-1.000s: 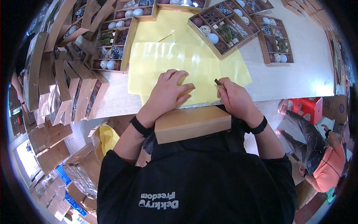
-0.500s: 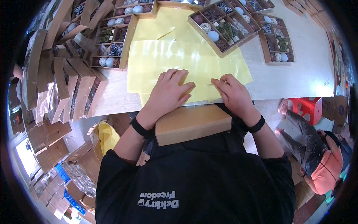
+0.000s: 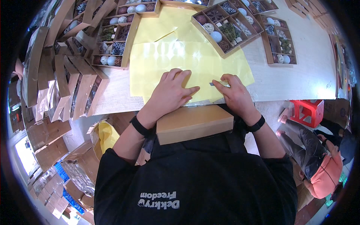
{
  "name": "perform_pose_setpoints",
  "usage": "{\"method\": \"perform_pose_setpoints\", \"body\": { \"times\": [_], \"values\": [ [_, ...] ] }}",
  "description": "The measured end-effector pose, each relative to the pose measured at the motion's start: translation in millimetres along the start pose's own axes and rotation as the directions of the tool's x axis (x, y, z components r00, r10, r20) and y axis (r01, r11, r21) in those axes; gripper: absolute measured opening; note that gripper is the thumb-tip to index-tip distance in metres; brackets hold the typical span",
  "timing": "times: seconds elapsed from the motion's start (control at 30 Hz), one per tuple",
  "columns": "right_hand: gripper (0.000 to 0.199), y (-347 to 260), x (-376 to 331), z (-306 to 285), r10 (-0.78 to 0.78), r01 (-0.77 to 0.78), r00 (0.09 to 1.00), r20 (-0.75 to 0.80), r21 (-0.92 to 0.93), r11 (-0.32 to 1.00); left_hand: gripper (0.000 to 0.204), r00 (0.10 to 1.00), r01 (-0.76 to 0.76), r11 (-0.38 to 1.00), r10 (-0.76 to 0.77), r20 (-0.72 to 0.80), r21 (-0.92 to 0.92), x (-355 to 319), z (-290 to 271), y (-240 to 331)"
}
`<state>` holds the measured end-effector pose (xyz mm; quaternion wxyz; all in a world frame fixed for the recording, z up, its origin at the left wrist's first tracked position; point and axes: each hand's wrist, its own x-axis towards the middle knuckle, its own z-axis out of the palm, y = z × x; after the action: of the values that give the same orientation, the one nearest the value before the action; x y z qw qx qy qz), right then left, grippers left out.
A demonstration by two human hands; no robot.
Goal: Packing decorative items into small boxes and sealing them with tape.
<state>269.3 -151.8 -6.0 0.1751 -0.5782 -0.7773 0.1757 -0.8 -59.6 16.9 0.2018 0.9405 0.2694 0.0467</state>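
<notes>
Yellow sheets [image 3: 157,60], glossy and overlapping, cover the near middle of the table. Flat on them lies my left hand [image 3: 170,90], fingers spread, holding nothing. My right hand [image 3: 236,92] is closed in a pinch at the sheet's right part. Between its fingers is a thin cutter blade [image 3: 212,84], its dark flat tip pointing left toward my other hand; most of it is hidden by the fingers. A closed brown cardboard box [image 3: 195,122] rests against my body, just below the table edge and under my wrists.
Divided boxes [image 3: 227,28] of pinecones, balls and moss stand at the back; another such box [image 3: 116,41] is at the left. Stacked cartons [image 3: 75,82] crowd the left side. A red stool [image 3: 309,112] and a seated person [image 3: 326,165] are at the right.
My right hand has turned the blade, so its flat side now shows instead of a thin edge. My left hand's index finger and thumb reach slightly further right.
</notes>
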Motion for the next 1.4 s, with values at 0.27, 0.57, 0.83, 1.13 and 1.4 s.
{"method": "perform_pose_setpoints", "body": {
  "times": [0.27,0.57,0.83,1.13,1.4],
  "values": [
    [0.049,-7,7,1,-0.05,0.047,0.998,-0.043,-0.075,0.996,0.041,1.0,0.002,1.0,-0.002,-0.007,0.004,-1,2,0],
    [0.042,-5,20,-5,0.085,-0.078,0.985,-0.147,0.049,0.996,0.041,1.0,-0.019,1.0,0.019,-0.021,-0.014,4,1,-4],
    [0.04,-42,34,-80,0.288,-0.154,0.91,-0.298,0.402,0.902,0.04,0.999,-0.042,0.901,0.035,-0.025,-0.431,4,-38,-12],
    [0.053,-86,15,-99,-0.084,0.087,0.968,-0.235,0.005,0.996,0.038,0.935,0.297,0.149,-0.245,0.256,-0.943,5,-108,45],
    [0.033,-86,20,-87,0.172,-0.059,0.958,-0.23,0.427,0.902,0.033,0.856,0.47,0.169,-0.325,0.401,-0.866,0,-98,52]
  ]
}}
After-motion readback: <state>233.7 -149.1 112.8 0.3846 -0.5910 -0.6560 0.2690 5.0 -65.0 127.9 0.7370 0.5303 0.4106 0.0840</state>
